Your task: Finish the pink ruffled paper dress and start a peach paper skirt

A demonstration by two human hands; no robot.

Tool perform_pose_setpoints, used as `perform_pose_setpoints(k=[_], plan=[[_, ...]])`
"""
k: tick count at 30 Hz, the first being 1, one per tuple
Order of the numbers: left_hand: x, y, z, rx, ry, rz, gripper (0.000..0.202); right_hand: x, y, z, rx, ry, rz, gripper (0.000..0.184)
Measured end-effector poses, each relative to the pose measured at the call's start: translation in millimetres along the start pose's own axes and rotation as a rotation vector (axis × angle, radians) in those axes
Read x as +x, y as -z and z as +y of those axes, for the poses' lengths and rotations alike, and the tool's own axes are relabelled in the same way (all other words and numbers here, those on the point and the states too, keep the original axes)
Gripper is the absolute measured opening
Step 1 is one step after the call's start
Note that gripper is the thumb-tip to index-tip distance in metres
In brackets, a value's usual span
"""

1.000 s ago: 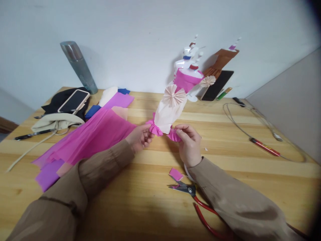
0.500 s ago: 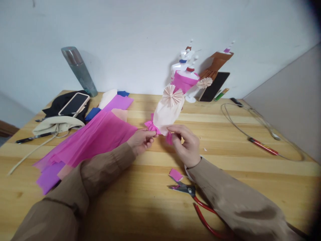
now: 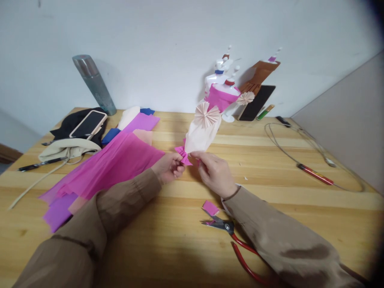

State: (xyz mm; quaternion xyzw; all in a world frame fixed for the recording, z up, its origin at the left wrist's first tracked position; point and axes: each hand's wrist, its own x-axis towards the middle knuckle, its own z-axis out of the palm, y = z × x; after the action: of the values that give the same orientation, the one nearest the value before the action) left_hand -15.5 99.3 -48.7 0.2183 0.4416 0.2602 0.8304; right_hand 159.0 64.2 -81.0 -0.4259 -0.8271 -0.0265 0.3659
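Observation:
A small dress form stands tilted at the back, wearing a paper dress with a pink top (image 3: 222,98), a pale skirt (image 3: 200,138) and a pleated fan rosette (image 3: 207,115). At the skirt's lower left edge sits a gathered pink paper ruffle (image 3: 183,155). My left hand (image 3: 169,168) is closed, pinching this ruffle between thumb and forefinger. Next to it, my right hand (image 3: 216,173) is closed at the skirt's lower hem; a bit of pink paper shows at its fingertips, mostly hidden. Red-handled scissors (image 3: 227,227) lie open below my right hand, near a pink scrap (image 3: 211,207).
Sheets of pink and purple crepe paper (image 3: 120,164) spread at the left, near a phone (image 3: 89,125), a cloth pouch (image 3: 70,149) and a pen (image 3: 42,164). A spray bottle (image 3: 94,84) leans by the wall. More dress forms, a dark tablet (image 3: 257,104) and a cable (image 3: 315,175) are right.
My right hand has moved left along the hem towards my left hand. The pink piece at its fingers is now mostly covered, and the ruffle has turned slightly.

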Motion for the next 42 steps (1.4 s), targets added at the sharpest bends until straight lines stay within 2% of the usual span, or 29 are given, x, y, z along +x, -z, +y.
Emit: perform_pose_setpoints(k=[4, 7, 19, 23, 30, 36, 42], plan=[[0, 1.5, 0, -0.013, -0.008, -0.033, 0.017, -1, -1, 1, -0.006, 0.018, 0.014, 0.043], [1, 2.4, 0, -0.017, -0.037, -0.047, 0.026, -1, -2, 0, 0.013, 0.025, 0.012, 0.043], [-2, 0.2, 0, -0.010, -0.063, -0.004, 0.027, -3, -1, 1, 0.051, 0.010, -0.005, 0.047], [1, 0.7, -1, 0.027, -0.041, -0.003, 0.027, -4, -2, 1, 0.044, 0.010, 0.029, 0.050], [9, -0.7, -5, 0.082, -0.044, 0.047, 0.024, -4, -5, 3, -0.044, -0.059, -0.013, 0.043], [14, -3.2, -4, 0.093, -0.061, 0.076, 0.021, -3, -4, 0, -0.047, -0.049, -0.034, 0.057], [15, -2.1, -2, 0.078, -0.090, 0.073, 0.021, -2, -6, 0, 0.060, -0.146, 0.004, 0.059]])
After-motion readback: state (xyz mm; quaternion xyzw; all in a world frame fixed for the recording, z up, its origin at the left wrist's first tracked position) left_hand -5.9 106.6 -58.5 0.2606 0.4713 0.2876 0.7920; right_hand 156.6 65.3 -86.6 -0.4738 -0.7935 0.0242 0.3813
